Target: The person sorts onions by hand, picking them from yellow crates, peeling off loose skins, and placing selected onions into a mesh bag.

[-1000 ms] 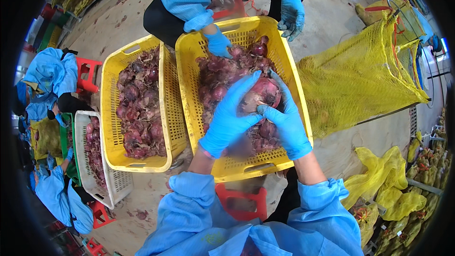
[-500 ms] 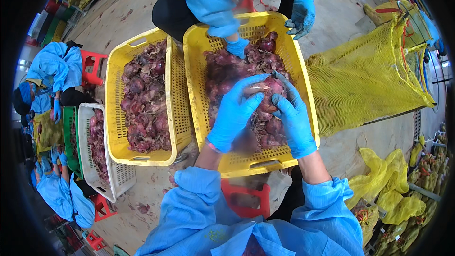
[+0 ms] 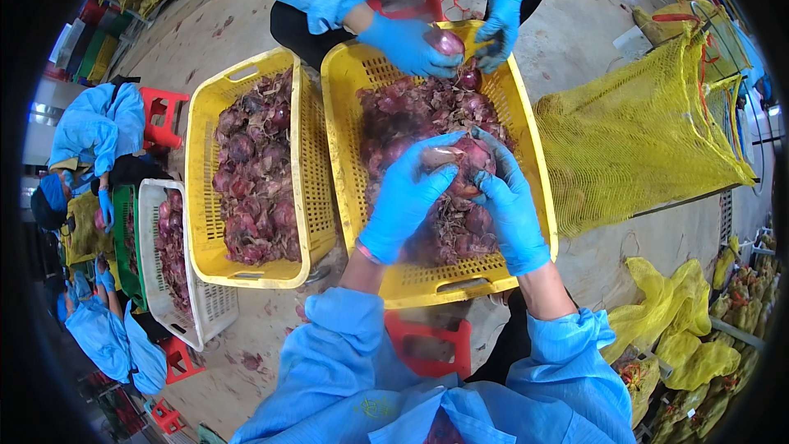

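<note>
cleaning one onion (image 3: 476, 161) looks like the step: left hand (image 3: 409, 200) and right hand (image 3: 514, 207) are both wrapped round it, above the yellow crate (image 3: 538, 160), toward its right edge. the next move likely calls for a steady grip.

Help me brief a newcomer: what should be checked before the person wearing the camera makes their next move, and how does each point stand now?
1. Grip: blue-gloved left hand and blue-gloved right hand both on the round purple-red onion: ok.
2. One hand free: not ok, both are occupied.
3. Held over the yellow rectangular plastic crate: ok.
4. Clear of the co-worker's blue-gloved hands near the crate's far edge: ok, they are apart.
5. Onion's underside sound: cannot tell, it is hidden from this view.
6. Gloves free of small tears: cannot tell at this size.
</note>
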Motion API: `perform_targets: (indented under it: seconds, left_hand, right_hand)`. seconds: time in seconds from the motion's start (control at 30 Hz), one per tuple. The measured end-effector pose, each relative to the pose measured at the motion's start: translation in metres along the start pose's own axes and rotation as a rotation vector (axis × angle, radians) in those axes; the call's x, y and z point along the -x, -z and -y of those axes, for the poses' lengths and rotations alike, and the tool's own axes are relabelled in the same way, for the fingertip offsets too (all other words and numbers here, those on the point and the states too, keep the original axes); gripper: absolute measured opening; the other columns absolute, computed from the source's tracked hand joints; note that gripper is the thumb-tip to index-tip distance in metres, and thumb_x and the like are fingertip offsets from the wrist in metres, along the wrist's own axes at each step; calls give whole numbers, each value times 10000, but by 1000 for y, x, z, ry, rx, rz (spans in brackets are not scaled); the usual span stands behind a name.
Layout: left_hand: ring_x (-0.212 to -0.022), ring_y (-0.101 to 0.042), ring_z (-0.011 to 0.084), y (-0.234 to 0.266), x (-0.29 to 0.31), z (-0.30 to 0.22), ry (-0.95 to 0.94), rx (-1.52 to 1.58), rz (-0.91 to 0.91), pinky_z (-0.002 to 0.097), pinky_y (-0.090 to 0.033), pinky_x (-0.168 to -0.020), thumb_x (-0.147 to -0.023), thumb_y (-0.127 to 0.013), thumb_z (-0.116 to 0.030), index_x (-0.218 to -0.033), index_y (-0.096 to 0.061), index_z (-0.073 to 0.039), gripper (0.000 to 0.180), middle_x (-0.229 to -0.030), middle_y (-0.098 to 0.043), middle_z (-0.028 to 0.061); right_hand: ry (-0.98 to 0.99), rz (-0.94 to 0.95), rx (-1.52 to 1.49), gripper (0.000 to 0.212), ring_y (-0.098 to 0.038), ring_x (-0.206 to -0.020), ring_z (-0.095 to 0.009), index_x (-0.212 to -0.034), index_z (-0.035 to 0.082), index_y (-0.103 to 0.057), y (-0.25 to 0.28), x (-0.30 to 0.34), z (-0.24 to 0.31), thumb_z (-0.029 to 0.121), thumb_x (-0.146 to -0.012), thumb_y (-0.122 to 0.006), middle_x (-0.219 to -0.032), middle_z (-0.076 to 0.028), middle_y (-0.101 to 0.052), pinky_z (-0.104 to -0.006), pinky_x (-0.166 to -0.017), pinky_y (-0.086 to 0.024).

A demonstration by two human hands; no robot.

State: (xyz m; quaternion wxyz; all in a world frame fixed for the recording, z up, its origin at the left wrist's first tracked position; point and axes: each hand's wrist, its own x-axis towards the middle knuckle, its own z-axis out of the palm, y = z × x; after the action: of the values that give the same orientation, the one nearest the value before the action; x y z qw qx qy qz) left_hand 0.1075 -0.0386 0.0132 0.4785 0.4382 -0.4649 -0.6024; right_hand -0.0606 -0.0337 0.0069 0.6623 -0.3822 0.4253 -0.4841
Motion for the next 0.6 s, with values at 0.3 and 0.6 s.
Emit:
perform_targets:
  seconds: [0.3,0.6]
  left_hand:
    - [-1184,-549,192,-11,-4,-1,1,-106,-71,330,-459,-985,-930,-556,-97,-1244,-602,-6,330,-1342,-571,112]
    - [-1090,-619,191,-14,-8,8,-180,-270,-44,304,-466,-979,-926,-573,-42,-1051,-710,7,192,-1155,-678,106]
  right_hand:
    - [-19,68,-101,695,-502,-1199,-140,-1541,86,-251,-1,0,-4,170,-957,-619,-1383,-66,-466,-307,-989,-474]
    - [-165,-86,-370,566,-579,-1093,-164,-1453,74,-390,10,4,-12,212,-949,-606,-1233,-88,-560,-335,-898,-528]
